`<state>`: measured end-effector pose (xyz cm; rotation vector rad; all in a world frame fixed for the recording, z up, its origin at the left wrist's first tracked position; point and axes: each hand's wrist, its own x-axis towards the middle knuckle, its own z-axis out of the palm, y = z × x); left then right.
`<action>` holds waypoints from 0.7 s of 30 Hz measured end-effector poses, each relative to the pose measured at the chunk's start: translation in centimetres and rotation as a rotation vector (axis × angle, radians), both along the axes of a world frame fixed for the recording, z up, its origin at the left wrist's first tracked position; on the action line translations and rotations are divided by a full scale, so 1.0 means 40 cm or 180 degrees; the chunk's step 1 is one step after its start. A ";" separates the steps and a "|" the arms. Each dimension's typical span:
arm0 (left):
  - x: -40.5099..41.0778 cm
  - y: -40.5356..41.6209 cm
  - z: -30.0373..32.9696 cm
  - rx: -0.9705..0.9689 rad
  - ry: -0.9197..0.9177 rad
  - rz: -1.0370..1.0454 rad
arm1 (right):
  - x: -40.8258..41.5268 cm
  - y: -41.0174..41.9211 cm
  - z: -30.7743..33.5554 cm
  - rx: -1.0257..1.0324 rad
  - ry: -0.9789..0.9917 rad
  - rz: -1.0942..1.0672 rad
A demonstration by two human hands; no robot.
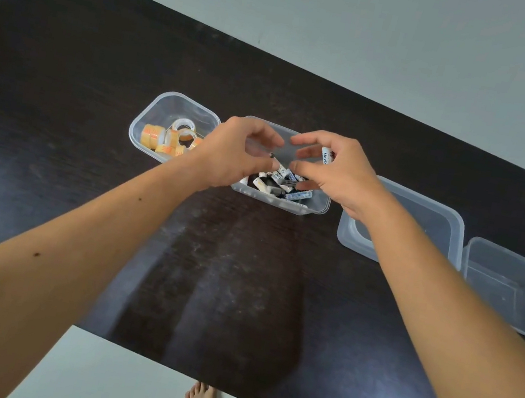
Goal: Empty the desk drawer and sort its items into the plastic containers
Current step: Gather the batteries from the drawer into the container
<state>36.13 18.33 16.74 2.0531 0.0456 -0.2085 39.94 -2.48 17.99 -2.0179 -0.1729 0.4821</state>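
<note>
both arms reach forward, left hand (230, 155) and right hand (338, 173) close together, fingers curled.

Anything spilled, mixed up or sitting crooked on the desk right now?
Nothing stands out. Tape rolls sit in the left container, batteries in the middle container, nothing spilled on the desk. The two right containers are upright and look empty.

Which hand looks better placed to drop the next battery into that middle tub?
Probably the right hand: a white battery shows by its fingers, directly above the middle tub of batteries. The left hand hovers over the same tub, fingers curled, with nothing clearly held.
</note>
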 end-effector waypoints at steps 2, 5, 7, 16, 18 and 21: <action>-0.006 0.001 -0.001 -0.0068 -0.0022 0.0047 | -0.004 -0.003 0.001 -0.0012 -0.0022 0.0059; -0.016 0.003 0.000 -0.0252 -0.0039 0.0125 | -0.013 -0.006 0.007 0.0069 -0.0025 0.0065; -0.025 0.003 0.001 -0.0392 -0.0065 0.0177 | -0.022 -0.009 0.012 0.0101 -0.0028 0.0012; -0.104 -0.032 0.042 -0.0816 -0.0210 0.0253 | -0.097 -0.058 0.045 0.0180 -0.0340 -0.0115; -0.134 -0.049 0.049 -0.0914 -0.0213 0.0268 | -0.131 -0.077 0.058 0.0266 -0.0416 -0.0155; -0.192 -0.082 0.059 -0.1132 -0.0208 0.0277 | -0.200 -0.120 0.077 0.0424 -0.0431 -0.0141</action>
